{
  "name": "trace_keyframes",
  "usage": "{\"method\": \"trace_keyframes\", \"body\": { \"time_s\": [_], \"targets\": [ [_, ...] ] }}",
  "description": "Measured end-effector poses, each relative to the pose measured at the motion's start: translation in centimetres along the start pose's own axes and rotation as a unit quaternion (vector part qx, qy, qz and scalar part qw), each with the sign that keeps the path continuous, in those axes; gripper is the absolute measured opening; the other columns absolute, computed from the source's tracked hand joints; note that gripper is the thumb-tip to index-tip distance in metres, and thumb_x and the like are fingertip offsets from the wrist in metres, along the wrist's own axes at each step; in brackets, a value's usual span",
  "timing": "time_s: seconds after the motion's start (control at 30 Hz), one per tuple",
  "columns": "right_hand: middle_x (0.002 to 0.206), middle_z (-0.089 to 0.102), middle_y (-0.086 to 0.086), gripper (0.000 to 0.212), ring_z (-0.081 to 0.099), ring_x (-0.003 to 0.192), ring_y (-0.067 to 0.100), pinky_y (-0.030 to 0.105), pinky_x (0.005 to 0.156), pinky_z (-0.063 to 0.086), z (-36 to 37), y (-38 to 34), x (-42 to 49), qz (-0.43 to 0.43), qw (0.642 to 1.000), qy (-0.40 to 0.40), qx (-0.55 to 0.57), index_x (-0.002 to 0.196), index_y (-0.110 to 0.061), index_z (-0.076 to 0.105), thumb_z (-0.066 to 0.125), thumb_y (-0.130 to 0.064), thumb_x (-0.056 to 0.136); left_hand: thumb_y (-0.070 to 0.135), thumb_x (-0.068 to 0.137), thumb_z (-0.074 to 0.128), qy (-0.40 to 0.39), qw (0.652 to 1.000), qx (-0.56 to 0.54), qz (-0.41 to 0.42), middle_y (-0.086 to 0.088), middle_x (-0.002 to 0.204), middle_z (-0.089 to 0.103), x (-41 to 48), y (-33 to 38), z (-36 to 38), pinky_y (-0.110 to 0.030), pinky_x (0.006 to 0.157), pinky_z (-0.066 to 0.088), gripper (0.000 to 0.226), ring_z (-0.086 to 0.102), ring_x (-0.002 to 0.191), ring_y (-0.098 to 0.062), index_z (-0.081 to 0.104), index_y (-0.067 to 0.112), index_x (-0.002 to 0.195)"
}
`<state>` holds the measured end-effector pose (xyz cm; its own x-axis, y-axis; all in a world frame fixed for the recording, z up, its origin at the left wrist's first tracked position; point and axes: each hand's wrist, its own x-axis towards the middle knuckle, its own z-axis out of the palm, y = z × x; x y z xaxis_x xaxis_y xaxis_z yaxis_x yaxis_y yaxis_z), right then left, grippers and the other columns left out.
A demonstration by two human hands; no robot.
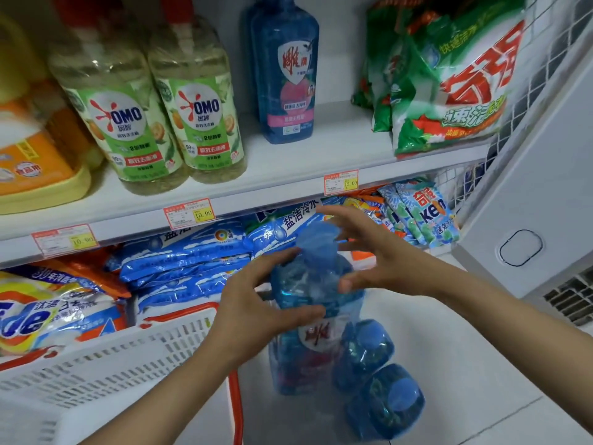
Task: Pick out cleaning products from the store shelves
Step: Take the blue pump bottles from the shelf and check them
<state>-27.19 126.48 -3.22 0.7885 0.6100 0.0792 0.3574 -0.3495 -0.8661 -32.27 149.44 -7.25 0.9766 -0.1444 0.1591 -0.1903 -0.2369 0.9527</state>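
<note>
Holding blue bottle point(309, 281) beside white basket point(112, 364).
Left grip point(256, 316) curled round it, right grip point(378, 258) spread near cap.

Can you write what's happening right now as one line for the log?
step: picking | left hand: grips blue bottle | right hand: open by its pump | nearby: white basket

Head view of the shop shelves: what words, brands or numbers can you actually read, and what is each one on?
"OMO": two pale green bottles.
"10.00": two left price tags.
"12.00": right price tag.
"盐洁冷水": blue bag.
"ke", rest unclear: small blue packets.
"ide", cut off: yellow-and-white bag.
Blurred: label of the held blue bottle.
Too small: fine print on all price tags.
</note>
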Motion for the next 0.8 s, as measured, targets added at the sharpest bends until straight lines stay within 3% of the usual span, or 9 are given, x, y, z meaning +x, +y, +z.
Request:
{"method": "trace_keyframes", "body": {
  "time_s": [0.07,0.13,0.17,0.23,0.37,0.47,0.6,0.73,0.8],
  "targets": [
    [0.128,0.048,-0.043,0.089,0.047,0.126,-0.010,0.017,0.102,0.045,0.5,0.7,-0.3,0.045,0.996,-0.029,0.066,0.130,-0.070,0.027,0.080,-0.067,0.059,0.051,0.039,0.087,0.043,0.998,-0.032,0.013,0.025,0.109,0.068,1.5,2.0,-0.7,-0.018,0.072,0.056,0.072,0.067,0.096,0.000,0.066,0.053,0.107],
    [0.129,0.055,-0.033,0.097,0.053,0.125,-0.002,0.022,0.098,0.050,1.5,1.9,-0.2,0.055,0.991,-0.026,0.122,0.137,-0.055,0.027,0.083,-0.063,0.059,0.044,0.042,0.087,0.085,0.990,-0.107,0.018,0.018,0.105,0.072,3.4,3.9,-1.2,-0.018,0.071,0.056,0.066,0.070,0.093,-0.003,0.070,0.039,0.106],
    [0.127,0.060,-0.027,0.096,0.058,0.121,0.002,0.022,0.093,0.052,1.9,2.1,0.1,0.051,0.989,-0.003,0.136,0.137,-0.046,0.031,0.085,-0.060,0.059,0.041,0.044,0.086,0.105,0.983,-0.147,0.017,0.015,0.103,0.074,4.5,4.7,-1.4,-0.019,0.071,0.056,0.064,0.070,0.092,-0.003,0.071,0.033,0.106],
    [0.117,0.069,-0.017,0.080,0.068,0.107,0.007,0.022,0.081,0.055,1.3,1.8,1.2,0.041,0.985,0.063,0.153,0.127,-0.046,0.047,0.088,-0.051,0.059,0.045,0.046,0.085,0.141,0.973,-0.181,0.009,0.011,0.104,0.074,6.8,6.4,-1.7,-0.023,0.071,0.056,0.067,0.071,0.092,-0.006,0.070,0.026,0.109],
    [0.102,0.075,-0.011,0.058,0.073,0.092,0.009,0.021,0.072,0.056,-2.6,0.0,4.4,0.026,0.969,0.182,0.162,0.108,-0.041,0.062,0.082,-0.050,0.055,0.060,0.052,0.078,0.166,0.971,-0.173,-0.011,-0.002,0.122,0.066,11.6,9.0,-2.0,-0.040,0.099,0.050,0.085,0.063,0.114,-0.017,0.061,0.016,0.122],
    [0.099,0.077,-0.008,0.055,0.073,0.090,0.010,0.021,0.070,0.056,-5.5,-1.6,7.0,0.025,0.961,0.213,0.175,0.108,-0.030,0.066,0.080,-0.055,0.061,0.055,0.068,0.079,0.145,0.980,-0.138,-0.009,-0.003,0.127,0.061,14.0,9.6,-2.1,-0.041,0.102,0.048,0.079,0.060,0.117,-0.015,0.052,0.015,0.130],
    [0.096,0.078,-0.001,0.053,0.075,0.087,0.017,0.024,0.065,0.058,-8.4,-2.4,10.3,0.060,0.952,0.212,0.213,0.110,-0.021,0.068,0.082,-0.049,0.068,0.040,0.078,0.072,0.070,0.990,-0.119,-0.035,0.000,0.112,0.066,15.6,8.2,-1.2,-0.034,0.083,0.056,0.068,0.069,0.098,-0.008,0.046,0.022,0.137],
    [0.099,0.077,0.004,0.047,0.075,0.090,0.022,0.032,0.074,0.059,-9.9,-1.8,13.4,0.069,0.952,0.197,0.222,0.111,-0.019,0.066,0.079,-0.044,0.073,0.025,0.088,0.068,0.071,0.991,-0.114,-0.023,-0.007,0.120,0.067,18.2,7.9,-1.2,-0.043,0.088,0.057,0.057,0.069,0.102,-0.018,0.046,0.019,0.141],
    [0.100,0.077,0.003,0.055,0.075,0.089,0.020,0.030,0.071,0.059,-10.5,-1.4,14.8,0.053,0.950,0.202,0.231,0.115,-0.018,0.063,0.080,-0.043,0.070,0.020,0.091,0.065,0.069,0.991,-0.115,0.003,-0.008,0.123,0.066,19.3,8.0,-1.5,-0.040,0.088,0.058,0.054,0.067,0.106,-0.018,0.045,0.016,0.141]
  ]
}}
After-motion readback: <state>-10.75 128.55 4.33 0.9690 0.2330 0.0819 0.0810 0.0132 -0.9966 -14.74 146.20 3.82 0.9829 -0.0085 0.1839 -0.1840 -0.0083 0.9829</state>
